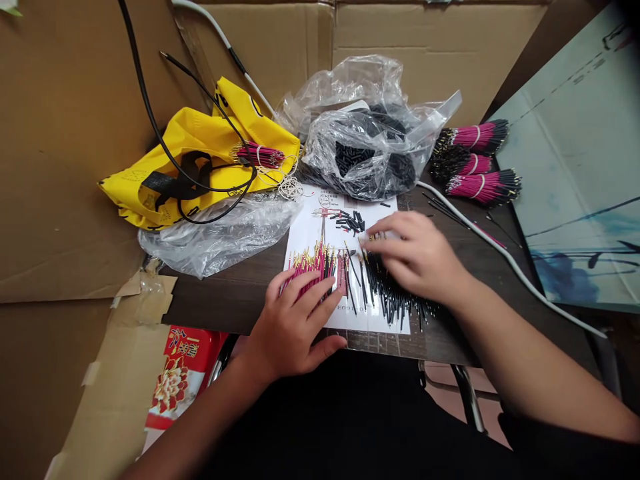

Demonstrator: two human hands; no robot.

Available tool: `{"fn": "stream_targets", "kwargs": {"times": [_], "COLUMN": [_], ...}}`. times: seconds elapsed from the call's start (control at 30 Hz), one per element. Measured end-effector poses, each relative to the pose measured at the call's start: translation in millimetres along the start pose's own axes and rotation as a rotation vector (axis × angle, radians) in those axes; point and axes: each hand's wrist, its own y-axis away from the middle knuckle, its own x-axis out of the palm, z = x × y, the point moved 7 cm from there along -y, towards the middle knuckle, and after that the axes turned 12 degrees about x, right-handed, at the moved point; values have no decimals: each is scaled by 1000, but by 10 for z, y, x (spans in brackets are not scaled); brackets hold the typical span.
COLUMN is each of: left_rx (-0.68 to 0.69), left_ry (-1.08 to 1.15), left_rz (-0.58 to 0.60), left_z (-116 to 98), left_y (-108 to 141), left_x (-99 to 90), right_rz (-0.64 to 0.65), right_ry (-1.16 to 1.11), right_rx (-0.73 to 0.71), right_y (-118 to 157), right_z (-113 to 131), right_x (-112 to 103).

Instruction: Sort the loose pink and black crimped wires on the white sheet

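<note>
My left hand [300, 320] rests with fingers spread over a pile of pink wires [313, 263] with gold tips. Its thumb points right, near the table's front edge. My right hand [420, 257] reaches in over the gold-tipped ends of a pile of black wires [395, 293]. Its fingers are slightly bent and apart; whether a fingertip touches a wire is too small to tell. Between the hands, a few loose black wires [350, 277] lie on a printed white sheet [300, 230]. Short black tubes [354, 221] are scattered just beyond.
Behind stands a clear plastic bag [370, 147] full of black tubes. A yellow bag [175, 147] with a pink wire bundle [260, 155] lies left, under a black cable [145, 100]. Tied pink-and-black bundles [483, 187] sit right, beyond a white cable [520, 267]. Cardboard [435, 60] walls the back.
</note>
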Motion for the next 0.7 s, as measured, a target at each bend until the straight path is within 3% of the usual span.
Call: {"fn": "stream_targets", "kwargs": {"times": [0.07,0.17,0.37,0.7], "left_rx": [-56,-79,-93,-133], "left_ry": [10,37,17,-51], "left_rz": [-60,-75,-79,-103], "left_z": [51,78,76,92], "left_y": [30,39,30,34], "left_x": [-38,-53,-52,-58], "right_rz": [170,267,265,272], "right_ry": [30,39,23,62], "right_rx": [-133,-195,-157,-156], "right_y": [25,52,61,37], "right_z": [203,322,219,298], "right_x": [202,326,277,336]}}
